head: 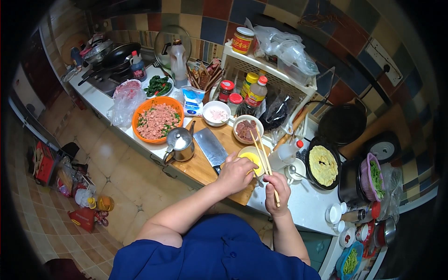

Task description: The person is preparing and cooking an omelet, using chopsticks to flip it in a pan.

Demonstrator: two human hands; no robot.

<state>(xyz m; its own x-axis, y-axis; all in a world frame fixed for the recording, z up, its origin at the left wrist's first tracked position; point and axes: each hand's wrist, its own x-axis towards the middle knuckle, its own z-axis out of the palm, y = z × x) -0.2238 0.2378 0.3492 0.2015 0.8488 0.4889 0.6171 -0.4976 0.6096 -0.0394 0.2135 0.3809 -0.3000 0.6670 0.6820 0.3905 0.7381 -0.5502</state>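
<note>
My right hand (278,193) grips a pair of wooden chopsticks (263,154), which slant up over a small bowl (242,151) holding yellow liquid (258,162) that looks like beaten egg. Across the near side of this bowl lies my left hand (238,174), fingers bent; whether it holds the rim or something small is hidden. A metal spoon end (259,181) shows between the hands. Beside my left hand, a cleaver (211,147) rests on the wooden cutting board (196,171). Just beyond the egg bowl stands a bowl of sliced dark meat (246,130).
Left along the counter are a metal pot (180,145) and an orange basin of chopped pink meat and greens (157,120). To the right stand a clear bottle (282,155), a white cup with a spoon (298,168) and an electric pan with a flatbread (322,165). A rack (269,64) holds jars.
</note>
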